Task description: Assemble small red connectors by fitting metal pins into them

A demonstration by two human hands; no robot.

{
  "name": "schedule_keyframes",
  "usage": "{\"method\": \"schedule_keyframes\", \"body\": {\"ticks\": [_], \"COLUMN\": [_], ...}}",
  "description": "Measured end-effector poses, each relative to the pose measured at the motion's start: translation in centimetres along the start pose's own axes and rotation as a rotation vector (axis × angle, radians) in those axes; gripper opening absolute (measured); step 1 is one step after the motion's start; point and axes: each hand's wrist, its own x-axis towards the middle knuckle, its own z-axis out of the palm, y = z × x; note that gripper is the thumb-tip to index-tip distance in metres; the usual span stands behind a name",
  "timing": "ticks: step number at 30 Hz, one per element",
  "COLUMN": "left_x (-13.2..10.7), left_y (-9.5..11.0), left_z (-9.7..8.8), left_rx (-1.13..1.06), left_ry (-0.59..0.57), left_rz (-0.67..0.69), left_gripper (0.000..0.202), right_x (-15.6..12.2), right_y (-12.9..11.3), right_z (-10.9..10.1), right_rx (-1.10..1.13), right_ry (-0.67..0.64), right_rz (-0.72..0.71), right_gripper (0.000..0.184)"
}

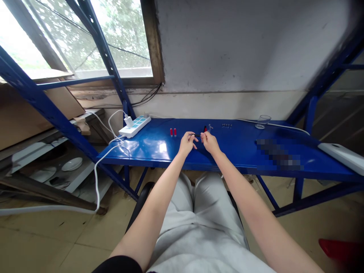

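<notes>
Above the front part of the blue table, my left hand [187,144] and my right hand [210,142] are close together. A thin dark rod-like piece [196,135] spans the gap between them, each hand pinching an end. Its exact kind is too small to make out. Just beyond my right hand lie a red and black piece [205,129] and a clear piece [209,127], both partly hidden by the fingers. Two short red pieces with pale ends [173,132] stand or lie side by side past my left hand. Several tiny metallic bits [226,125] form rows farther right.
A white power strip [135,126] with a plugged-in adapter occupies the table's left end, its cable hanging off. A clear glass [263,121] is at the back right. A blurred-out dark object [280,153] and a white device [342,155] lie toward the right end.
</notes>
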Motion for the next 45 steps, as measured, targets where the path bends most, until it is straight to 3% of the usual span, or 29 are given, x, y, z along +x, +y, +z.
{"method": "schedule_keyframes", "body": {"ticks": [10, 21, 33, 45], "left_x": [0.1, 0.1, 0.0, -0.1], "left_y": [-0.2, 0.0, 0.1, 0.2], "left_z": [-0.1, -0.2, -0.3, -0.2], "left_rx": [0.077, -0.053, -0.048, 0.062], "left_ry": [0.002, 0.016, 0.058, 0.063], "left_rz": [-0.022, 0.051, -0.035, -0.058], "left_gripper": [0.014, 0.009, 0.019, 0.016], "right_x": [0.0, -0.2, -0.2, -0.3], "right_y": [-0.3, -0.1, -0.7, -1.2], "right_z": [-0.2, -0.2, -0.5, -0.6], "right_rx": [0.002, 0.168, 0.223, 0.212], "right_ry": [-0.018, -0.057, -0.039, -0.023], "right_rz": [0.002, 0.041, -0.005, -0.004], "right_gripper": [0.037, 0.032, 0.031, 0.031]}}
